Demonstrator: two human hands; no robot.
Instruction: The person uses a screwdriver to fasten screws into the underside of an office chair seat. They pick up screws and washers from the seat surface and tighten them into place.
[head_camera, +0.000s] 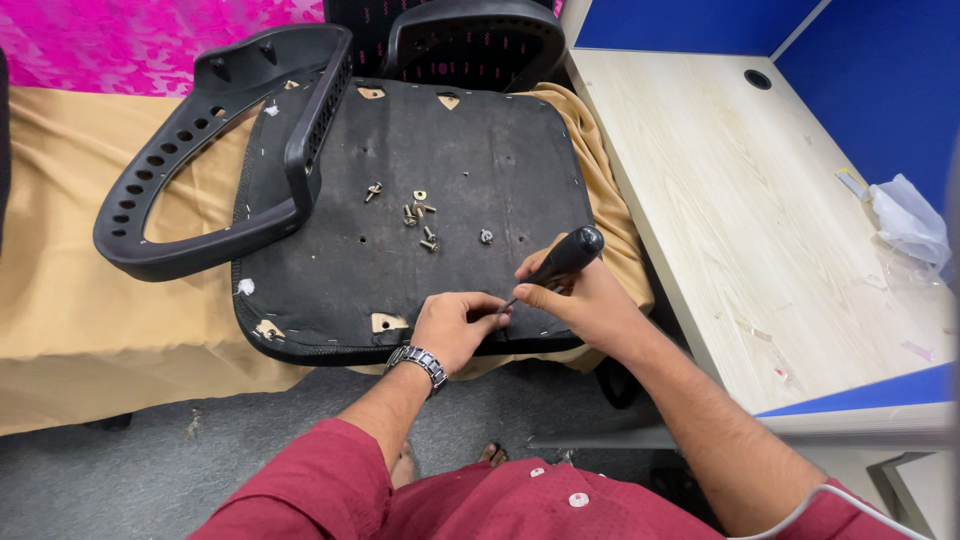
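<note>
On the near edge of the black seat (400, 200), two hands meet close together. The seat lies upside down on a brown cloth (60, 250), with its flat bottom facing up.

The right hand (580, 300) is wrapped around the black handle of a screwdriver (560, 262). The thin tip points down and left, toward the fingers of the left hand (455, 325). That hand is curled, with the fingertips pinched together at the tip. It may be holding a small screw there, but the spot is too tiny to tell for sure. A metal watch (418, 360) sits on the left wrist.

To do this well, I think the tip must sit deep in the screw head before any turning. The tool should stand straight over the screw, not lean as it does now. The left fingers should steady the tip but stay out of its way, since a slip could poke them. Push down gently while turning, so the tip does not jump out.

A little pile of loose screws (420, 215) lies in the middle of the seat, well apart from the hands. It is good to keep them there so none roll off. A black armrest (200, 150) leans on the far left corner of the seat. A pale table (760, 220) stands just beside the seat on the right, with a crumpled bag (910, 220) at its far side.
</note>
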